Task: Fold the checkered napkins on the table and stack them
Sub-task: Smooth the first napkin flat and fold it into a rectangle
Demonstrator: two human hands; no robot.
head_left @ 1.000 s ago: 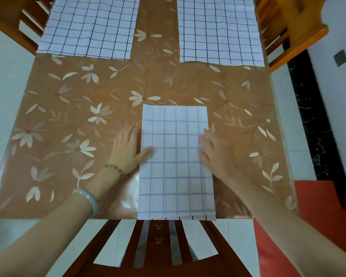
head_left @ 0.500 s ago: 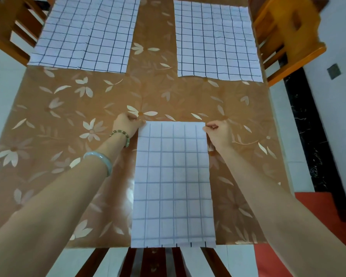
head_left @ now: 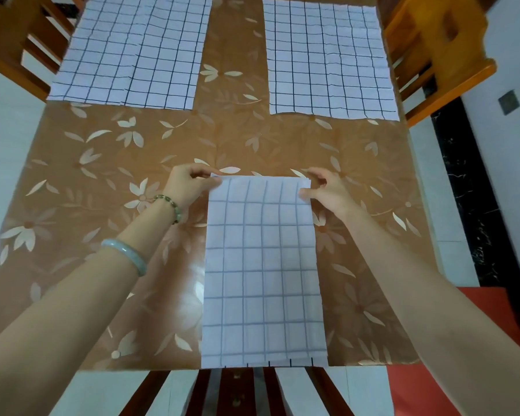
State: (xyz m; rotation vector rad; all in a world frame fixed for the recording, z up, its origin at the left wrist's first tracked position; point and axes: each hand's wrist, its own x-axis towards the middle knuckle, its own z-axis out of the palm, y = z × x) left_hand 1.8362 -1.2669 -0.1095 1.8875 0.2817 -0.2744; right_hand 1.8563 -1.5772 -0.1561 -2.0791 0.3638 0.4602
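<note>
Head view: you look down on a brown floral surface (head_left: 132, 181).
Writing: no brand, label or text is readable on anything you see.
Folded napkin (head_left: 261, 271): a narrow strip lying flat at the near middle of the surface, long axis running from you toward the far side, near end at the surface's edge.
Your left hand (head_left: 189, 184): fingers pinched shut on the strip's far left corner.
Your right hand (head_left: 327, 190): fingers pinched on its far right corner.
Left far napkin (head_left: 132, 49): spread flat.
Right far napkin (head_left: 327, 58): spread flat, well apart from the strip.
</note>
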